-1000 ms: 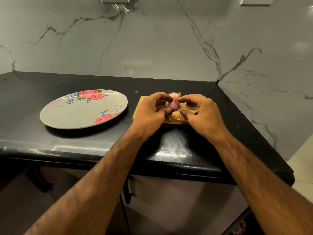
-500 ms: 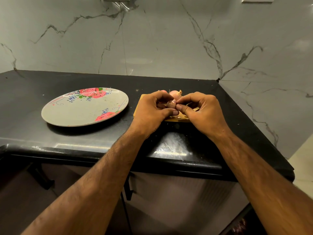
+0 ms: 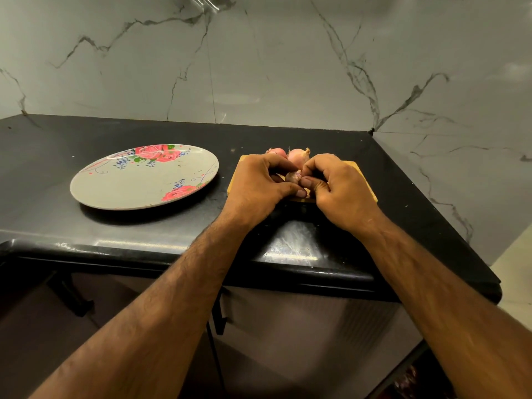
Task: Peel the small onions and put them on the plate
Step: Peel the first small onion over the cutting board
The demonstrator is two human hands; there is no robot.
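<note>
Head view: the left hand [image 3: 259, 185] and right hand [image 3: 336, 188] pinch one small onion [image 3: 292, 177] between their fingertips over the wooden board [image 3: 364, 180] near the counter's [image 3: 43, 168] right edge. Two unpeeled onions [image 3: 298, 156] lie at the board's far edge. The floral plate [image 3: 123, 182] sits left, bare.

— Any lettering, brand or number to read here?
— None that I can make out. The plate [image 3: 121, 194] carries only painted roses and blue sprigs, no words.
— And the wall or the counter?
— Grey veins on the marble wall [image 3: 259, 67], bare black on the countertop [image 3: 43, 168]; nothing written.
</note>
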